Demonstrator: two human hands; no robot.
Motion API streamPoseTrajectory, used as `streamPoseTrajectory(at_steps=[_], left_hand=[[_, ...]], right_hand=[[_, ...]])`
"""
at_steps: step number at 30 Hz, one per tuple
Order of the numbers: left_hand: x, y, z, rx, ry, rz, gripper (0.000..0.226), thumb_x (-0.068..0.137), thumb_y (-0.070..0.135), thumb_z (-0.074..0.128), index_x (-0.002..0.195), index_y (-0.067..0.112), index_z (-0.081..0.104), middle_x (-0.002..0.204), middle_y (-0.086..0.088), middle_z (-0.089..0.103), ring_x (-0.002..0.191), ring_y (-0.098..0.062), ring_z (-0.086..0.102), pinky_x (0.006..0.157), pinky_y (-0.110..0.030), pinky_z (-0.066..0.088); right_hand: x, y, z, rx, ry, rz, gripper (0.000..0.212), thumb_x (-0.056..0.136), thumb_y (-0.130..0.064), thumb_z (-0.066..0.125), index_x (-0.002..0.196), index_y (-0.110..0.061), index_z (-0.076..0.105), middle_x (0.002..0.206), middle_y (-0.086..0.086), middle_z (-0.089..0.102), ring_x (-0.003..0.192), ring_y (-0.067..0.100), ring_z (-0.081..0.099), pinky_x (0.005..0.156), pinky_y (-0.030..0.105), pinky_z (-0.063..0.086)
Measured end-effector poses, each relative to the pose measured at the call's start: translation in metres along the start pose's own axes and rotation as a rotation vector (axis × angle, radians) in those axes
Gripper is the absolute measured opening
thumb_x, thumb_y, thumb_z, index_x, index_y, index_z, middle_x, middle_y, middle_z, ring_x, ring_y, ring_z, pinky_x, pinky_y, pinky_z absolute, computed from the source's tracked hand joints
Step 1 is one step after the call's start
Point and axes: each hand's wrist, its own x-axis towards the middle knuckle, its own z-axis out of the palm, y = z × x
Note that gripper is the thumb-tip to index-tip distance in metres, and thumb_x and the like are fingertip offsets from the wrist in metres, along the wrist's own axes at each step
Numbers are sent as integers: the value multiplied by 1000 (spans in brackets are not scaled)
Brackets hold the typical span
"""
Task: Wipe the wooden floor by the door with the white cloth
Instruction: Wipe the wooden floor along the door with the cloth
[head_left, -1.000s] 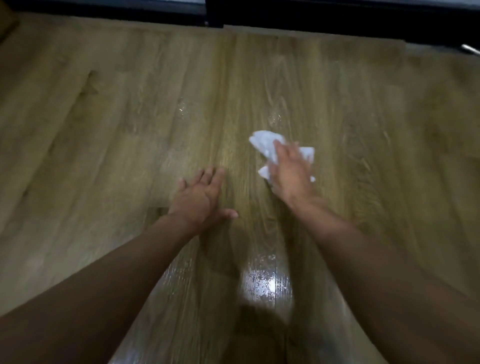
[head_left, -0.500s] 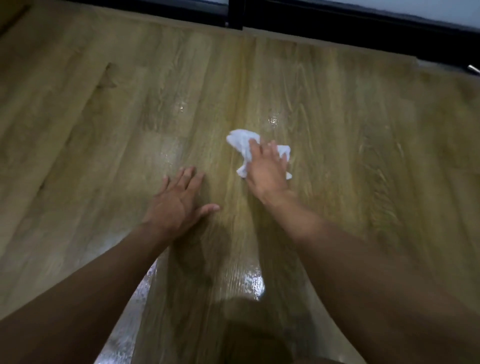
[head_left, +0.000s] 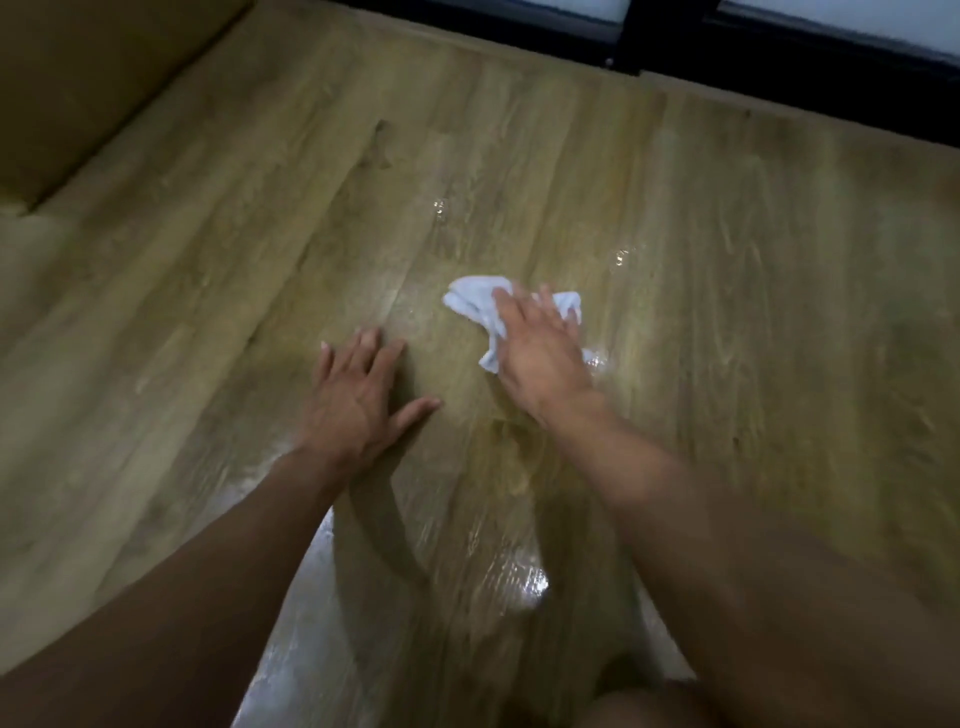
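A crumpled white cloth (head_left: 475, 300) lies on the wooden floor (head_left: 727, 312) in the middle of the view. My right hand (head_left: 540, 351) lies flat on top of it, fingers straight, pressing it to the boards; part of the cloth is hidden beneath the palm. My left hand (head_left: 358, 395) rests flat on the floor just to the left of the cloth, fingers spread, holding nothing. Wet shiny patches show on the boards below my arms and beside the cloth.
The dark frame of the door (head_left: 675, 47) runs along the top edge of the floor. A brown wall or panel (head_left: 78, 93) stands at the upper left. Small water drops (head_left: 440, 208) lie beyond the cloth.
My right hand has slid the cloth leftward across the boards, closer to my left hand. The view has shifted, showing more of the left side and the door frame.
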Motion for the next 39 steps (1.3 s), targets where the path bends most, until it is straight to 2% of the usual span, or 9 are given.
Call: streamPoseTrajectory(at_steps=[7,12,14,18,23,28,31,34,39], left_hand=[[-2,-21,0,-117,164,-130,49,89,43,33,118,12,57,137,-12,51,123,-31,50,105,-44,34],[5,-58,-8,-92,274,-206,36,89,34,41,110,12,60,120,-11,58,107,-33,54,96,-44,43],[11,-70,-9,-94,312,-226,32,89,31,44,108,12,61,117,-11,58,104,-34,54,92,-44,46],[20,-88,-6,-139,373,-241,32,88,27,43,109,12,62,118,-9,58,105,-32,55,90,-43,46],[15,-92,-2,-206,464,-262,21,91,21,47,101,12,63,113,-7,63,99,-29,58,87,-40,45],[18,-89,-3,-242,449,-341,31,96,25,40,119,8,53,118,-11,56,104,-27,52,91,-39,44],[19,-90,-6,-331,499,-449,37,98,27,38,129,7,45,126,-15,49,110,-28,49,95,-42,45],[22,-93,-5,-420,507,-521,45,98,30,33,133,4,41,129,-16,49,117,-31,48,96,-48,43],[22,-89,-6,-285,409,-569,48,99,26,38,141,4,33,136,-20,46,127,-35,43,105,-48,38]], right_hand=[[-44,0,18,-21,95,-400,49,91,-31,42,139,-23,46,142,1,49,134,23,42,106,41,31],[33,-23,14,49,144,25,56,90,-29,50,143,-19,36,149,4,40,142,27,28,111,49,22],[53,-65,16,41,108,28,66,90,-29,54,148,-19,26,155,3,28,146,27,17,114,49,13],[31,-114,33,14,128,-290,57,90,-25,54,144,-22,37,149,3,40,142,27,28,114,48,20],[43,-66,24,55,91,-579,49,90,-29,47,138,-22,47,142,3,50,135,23,41,107,39,30],[121,-134,28,83,143,-180,51,94,-27,42,144,-21,35,151,3,36,142,27,26,114,52,19],[121,-192,35,63,103,-375,59,90,-27,50,146,-19,33,152,5,35,143,30,24,115,52,12],[100,-192,42,116,120,-622,51,89,-34,42,138,-20,47,143,3,48,135,27,40,110,50,29],[143,-161,39,119,168,-527,47,89,-24,49,135,-18,48,138,7,52,132,29,43,106,49,36]])
